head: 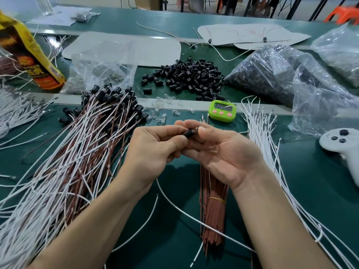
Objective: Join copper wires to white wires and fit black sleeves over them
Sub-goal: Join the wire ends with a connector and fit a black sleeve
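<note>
Both hands are up over the middle of the bench, working one piece between them. The left hand (153,150) has its fingers curled, thumb and forefinger pinching a black sleeve (187,133) by its body. The right hand (223,152) pinches the same sleeve at its far end, thumb on top, palm turned up. A white wire (194,216) trails away below the wrists; whether it runs into the sleeve is hidden by the fingers.

The risk here, I'd say, is the joint itself. Push the sleeve on crooked and the wire end could buckle or slip back out. A loose pinch could also drop the sleeve onto the table (310,191), where it might get lost among the strays.

Just under the right wrist lies the banded bundle of copper wires (213,200), and a dragging forearm could scatter it. To the left sits the heap of finished wires (81,152), to the right the loose white wires (272,152), so the trailing wire could easily snag either one. Further back is the pile of spare sleeves (186,76).
</note>
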Available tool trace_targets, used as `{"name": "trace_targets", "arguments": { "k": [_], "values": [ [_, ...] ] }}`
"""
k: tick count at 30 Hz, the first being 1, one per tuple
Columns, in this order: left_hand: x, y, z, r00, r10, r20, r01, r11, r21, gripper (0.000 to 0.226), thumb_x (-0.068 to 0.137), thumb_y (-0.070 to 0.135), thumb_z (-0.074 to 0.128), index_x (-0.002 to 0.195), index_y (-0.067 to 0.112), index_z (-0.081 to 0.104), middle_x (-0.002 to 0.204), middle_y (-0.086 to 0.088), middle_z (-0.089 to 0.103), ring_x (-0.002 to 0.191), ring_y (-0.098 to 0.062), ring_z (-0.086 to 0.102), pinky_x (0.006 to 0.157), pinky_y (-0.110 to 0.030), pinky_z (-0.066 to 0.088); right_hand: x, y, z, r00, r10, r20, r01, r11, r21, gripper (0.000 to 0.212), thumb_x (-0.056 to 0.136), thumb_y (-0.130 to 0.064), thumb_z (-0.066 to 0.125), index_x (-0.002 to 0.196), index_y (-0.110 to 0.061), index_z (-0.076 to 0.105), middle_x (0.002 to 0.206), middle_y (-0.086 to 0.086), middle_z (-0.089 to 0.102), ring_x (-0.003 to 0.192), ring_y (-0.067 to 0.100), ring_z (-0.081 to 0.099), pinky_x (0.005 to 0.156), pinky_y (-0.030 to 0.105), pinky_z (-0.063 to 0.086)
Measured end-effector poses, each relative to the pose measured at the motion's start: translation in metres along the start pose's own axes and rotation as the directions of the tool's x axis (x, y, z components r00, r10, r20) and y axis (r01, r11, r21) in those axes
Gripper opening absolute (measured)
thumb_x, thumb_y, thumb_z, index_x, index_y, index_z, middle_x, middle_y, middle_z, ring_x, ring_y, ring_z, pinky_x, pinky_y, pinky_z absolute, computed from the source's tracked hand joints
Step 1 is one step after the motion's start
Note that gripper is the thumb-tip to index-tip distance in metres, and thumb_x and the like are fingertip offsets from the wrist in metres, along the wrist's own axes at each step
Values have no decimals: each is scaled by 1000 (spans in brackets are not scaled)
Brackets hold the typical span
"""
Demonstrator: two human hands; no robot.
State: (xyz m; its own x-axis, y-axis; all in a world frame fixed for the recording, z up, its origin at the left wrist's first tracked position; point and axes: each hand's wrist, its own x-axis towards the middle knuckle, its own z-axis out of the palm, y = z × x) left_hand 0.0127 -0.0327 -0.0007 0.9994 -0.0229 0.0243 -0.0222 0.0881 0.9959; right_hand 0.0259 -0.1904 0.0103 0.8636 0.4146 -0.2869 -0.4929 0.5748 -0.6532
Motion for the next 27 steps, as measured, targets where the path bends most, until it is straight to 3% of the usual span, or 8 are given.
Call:
{"name": "trace_targets", "arguments": {
  "k": [3,5,9,13,15,18,21,27],
  "values": [
    [0,0,1,999,48,10,-47,998,-40,33,86,-17,65,86,13,78,63,0,74,44,3,54,50,-5,42,-1,1,3,1000,-12,-4,12,1000,-26,26,77,-2,57,82,-2,82,109,18,77,99,35,64,92,52,60],
    [-1,0,1,997,75,8,-75,996,-41,36,85,-18,65,85,15,77,61,5,73,44,4,56,52,-4,43,-1,2,4,1000,-13,-1,13,1000,-29,26,76,-3,57,81,-2,82,108,18,78,102,35,63,91,52,60],
    [-1,1,0,997,81,-11,-82,996,-37,40,83,-18,67,83,20,80,64,4,74,48,2,60,56,-6,47,-1,2,2,1000,-12,11,12,1000,-11,27,78,-3,56,82,-2,82,108,17,78,99,33,67,88,51,62],
    [0,2,-1,996,89,-14,-88,996,24,38,81,-8,74,86,28,84,83,-2,80,77,-11,76,74,-17,57,3,2,0,1000,-19,16,18,1000,21,28,81,-5,55,88,-2,82,102,17,77,92,29,70,92,51,61],
    [1,5,0,993,113,16,-114,991,73,33,80,-4,72,88,26,84,82,-1,80,75,-9,74,75,-18,56,4,2,-1,999,-24,38,22,998,50,30,84,-8,55,96,0,80,103,18,76,91,28,74,94,51,59],
    [4,10,2,992,129,17,-130,989,70,31,80,-3,71,83,25,84,72,0,77,64,-7,69,68,-18,55,5,6,0,999,-19,47,16,997,76,36,88,-16,53,112,1,75,116,23,73,106,33,72,98,50,58],
    [4,13,2,993,117,-29,-116,993,32,31,77,1,74,77,30,84,66,2,75,59,-5,65,62,-15,53,7,12,2,999,-23,26,20,993,113,39,91,-24,54,107,2,78,114,24,73,107,35,71,94,49,60],
    [0,12,-3,996,88,-16,-88,996,19,26,75,6,74,81,28,84,81,-4,80,77,-15,76,73,-24,59,8,16,5,999,-45,-6,45,996,80,40,86,-22,54,101,4,79,108,26,74,104,39,72,84,51,63]
  ]
}}
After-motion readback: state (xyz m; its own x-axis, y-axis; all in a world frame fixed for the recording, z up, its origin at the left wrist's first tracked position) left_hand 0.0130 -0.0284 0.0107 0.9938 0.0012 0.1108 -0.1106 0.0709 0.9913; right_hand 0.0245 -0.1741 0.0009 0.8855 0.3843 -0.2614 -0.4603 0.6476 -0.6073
